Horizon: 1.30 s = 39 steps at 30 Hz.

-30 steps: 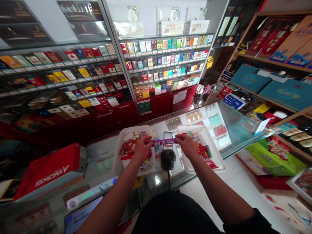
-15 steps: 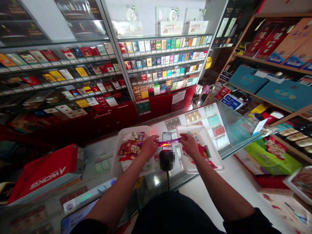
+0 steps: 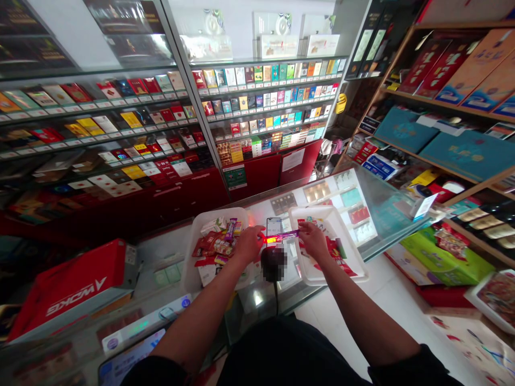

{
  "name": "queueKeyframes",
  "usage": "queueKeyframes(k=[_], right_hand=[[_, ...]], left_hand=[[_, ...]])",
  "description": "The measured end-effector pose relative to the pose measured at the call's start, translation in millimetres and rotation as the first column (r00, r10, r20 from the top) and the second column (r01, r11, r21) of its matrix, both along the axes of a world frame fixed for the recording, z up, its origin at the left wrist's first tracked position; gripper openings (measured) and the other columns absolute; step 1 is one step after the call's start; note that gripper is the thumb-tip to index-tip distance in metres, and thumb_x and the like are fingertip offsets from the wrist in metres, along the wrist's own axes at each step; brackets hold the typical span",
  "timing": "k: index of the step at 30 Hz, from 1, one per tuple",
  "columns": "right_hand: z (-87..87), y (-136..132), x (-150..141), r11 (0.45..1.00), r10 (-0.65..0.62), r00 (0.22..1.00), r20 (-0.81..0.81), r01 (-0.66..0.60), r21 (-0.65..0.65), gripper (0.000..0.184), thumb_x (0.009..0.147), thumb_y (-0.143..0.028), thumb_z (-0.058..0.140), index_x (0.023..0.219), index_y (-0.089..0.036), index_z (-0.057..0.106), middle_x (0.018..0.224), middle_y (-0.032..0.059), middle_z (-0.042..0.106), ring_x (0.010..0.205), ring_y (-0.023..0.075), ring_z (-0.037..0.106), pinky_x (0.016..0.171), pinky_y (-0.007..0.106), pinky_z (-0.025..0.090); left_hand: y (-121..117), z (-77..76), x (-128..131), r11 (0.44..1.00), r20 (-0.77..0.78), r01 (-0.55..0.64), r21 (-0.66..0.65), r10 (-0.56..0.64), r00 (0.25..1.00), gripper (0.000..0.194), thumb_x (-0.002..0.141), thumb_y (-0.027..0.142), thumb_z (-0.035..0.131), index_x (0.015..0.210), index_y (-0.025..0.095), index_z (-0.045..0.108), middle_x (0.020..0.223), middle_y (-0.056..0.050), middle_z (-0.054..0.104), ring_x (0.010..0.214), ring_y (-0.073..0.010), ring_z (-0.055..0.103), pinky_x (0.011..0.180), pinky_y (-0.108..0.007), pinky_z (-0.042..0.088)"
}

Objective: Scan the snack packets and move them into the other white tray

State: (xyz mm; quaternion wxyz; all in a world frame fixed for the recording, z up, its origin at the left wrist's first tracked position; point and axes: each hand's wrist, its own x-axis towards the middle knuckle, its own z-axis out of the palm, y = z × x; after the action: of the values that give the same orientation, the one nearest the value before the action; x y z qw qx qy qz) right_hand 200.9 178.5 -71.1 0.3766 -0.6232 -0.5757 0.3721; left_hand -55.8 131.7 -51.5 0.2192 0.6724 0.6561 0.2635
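Observation:
A slim snack bar in a shiny purple wrapper (image 3: 288, 234) is stretched level between my hands. My left hand (image 3: 248, 244) pinches its left end, and my right hand (image 3: 314, 241) pinches the right end. Red light glows on the left part of the wrapper. Just below the bar is the dark rounded head of what looks like a corded scanner (image 3: 269, 264), partly blurred out. Behind the bar a phone (image 3: 274, 223) stands lit. A white tray (image 3: 187, 271) of packaged snacks sits by my left hand, and another white tray (image 3: 356, 254) lies under my right hand.
The glass counter (image 3: 257, 296) carries the trays. A red box (image 3: 80, 289) and a tablet-like screen (image 3: 124, 356) are to the left. Shelves of cigarette packs (image 3: 261, 102) line the back. At the right, wooden shelves hold teal boxes (image 3: 458, 153), with a green carton (image 3: 446, 262) below.
The purple bar has turned slightly, showing more of its wrapper, and the red glow is brighter on its left part. Both hands keep their grip. The camera view has shifted a little.

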Motion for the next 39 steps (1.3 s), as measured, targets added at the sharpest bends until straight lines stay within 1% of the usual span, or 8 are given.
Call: queueKeyframes(k=[7,13,16,21,25,31,37,39], right_hand=[[13.0,-7,-13,0.998,0.058,0.996,0.062,-0.061,0.032,0.034,0.078,-0.025,0.064,0.11,-0.02,0.073,0.093,0.0047,0.077,0.087,0.022,0.072,0.085,0.036,0.053],[37.0,-19,-39,0.986,0.133,0.987,0.086,-0.141,0.09,0.03,0.079,-0.025,0.062,0.107,-0.02,0.073,0.093,0.0043,0.077,0.089,0.0215,0.072,0.086,0.036,0.052],[48.6,-28,-54,0.976,0.18,0.98,0.08,-0.188,0.107,0.023,0.08,-0.024,0.062,0.1,-0.021,0.073,0.093,0.0036,0.077,0.09,0.0213,0.071,0.087,0.036,0.052],[58.8,-49,-81,0.952,0.274,0.957,0.098,-0.285,0.114,0.016,0.081,-0.02,0.061,0.089,-0.023,0.074,0.09,0.0005,0.076,0.088,0.0198,0.069,0.085,0.034,0.05],[61.4,-68,-107,0.916,0.358,0.925,0.131,-0.374,0.143,0.018,0.079,-0.012,0.061,0.085,-0.023,0.073,0.089,0.0008,0.074,0.087,0.0192,0.066,0.084,0.031,0.049],[57.0,-99,-146,0.759,0.527,0.791,0.311,-0.603,0.248,0.014,0.083,-0.009,0.061,0.084,-0.021,0.068,0.089,0.0027,0.069,0.088,0.0185,0.062,0.081,0.028,0.045],[52.8,-127,-179,0.604,0.615,0.608,0.501,-0.773,0.196,0.013,0.094,-0.016,0.052,0.094,-0.02,0.063,0.098,0.0052,0.068,0.086,0.0179,0.063,0.073,0.027,0.045],[49.8,-133,-187,0.52,0.651,0.522,0.551,-0.836,0.177,0.012,0.093,-0.015,0.052,0.097,-0.019,0.063,0.099,0.006,0.068,0.087,0.0183,0.063,0.073,0.027,0.047]], left_hand=[[-7,21.8,-14,1.0,-0.057,0.011,0.012,-0.011,0.998,0.032,0.082,0.012,0.062,0.11,0.019,0.073,0.102,-0.007,0.077,0.106,-0.0257,0.066,0.103,-0.039,0.045],[-25,43.4,-37,0.995,-0.066,-0.093,0.029,0.094,0.993,0.036,0.081,0.012,0.059,0.114,0.018,0.072,0.105,-0.008,0.076,0.105,-0.0247,0.066,0.101,-0.038,0.047],[-41,52.0,-46,0.982,-0.069,-0.189,0.017,0.19,0.979,0.039,0.082,0.015,0.059,0.118,0.018,0.071,0.103,-0.007,0.077,0.104,-0.0251,0.067,0.099,-0.038,0.048],[-77,58.4,-65,0.956,0.016,-0.287,-0.057,0.288,0.957,0.024,0.083,0.023,0.057,0.1,0.021,0.075,0.101,-0.005,0.077,0.091,-0.0216,0.07,0.087,-0.033,0.052],[-109,63.1,-87,0.915,-0.063,-0.386,-0.113,0.382,0.922,0.023,0.085,0.028,0.056,0.097,0.023,0.074,0.1,-0.003,0.078,0.089,-0.0219,0.07,0.084,-0.032,0.05],[-142,69.5,-124,0.839,-0.167,-0.524,-0.146,0.501,0.849,0.021,0.082,0.032,0.055,0.092,0.024,0.072,0.09,-0.001,0.077,0.084,-0.0228,0.069,0.077,-0.031,0.047],[-152,67.9,-151,0.737,-0.209,-0.668,-0.106,0.64,0.739,0.023,0.082,0.039,0.057,0.091,0.024,0.071,0.086,-0.003,0.075,0.082,-0.0249,0.069,0.075,-0.033,0.048],[-153,65.5,-155,0.707,-0.189,-0.699,-0.111,0.675,0.713,0.026,0.082,0.04,0.056,0.096,0.024,0.072,0.091,-0.004,0.076,0.086,-0.0257,0.07,0.077,-0.034,0.049]])
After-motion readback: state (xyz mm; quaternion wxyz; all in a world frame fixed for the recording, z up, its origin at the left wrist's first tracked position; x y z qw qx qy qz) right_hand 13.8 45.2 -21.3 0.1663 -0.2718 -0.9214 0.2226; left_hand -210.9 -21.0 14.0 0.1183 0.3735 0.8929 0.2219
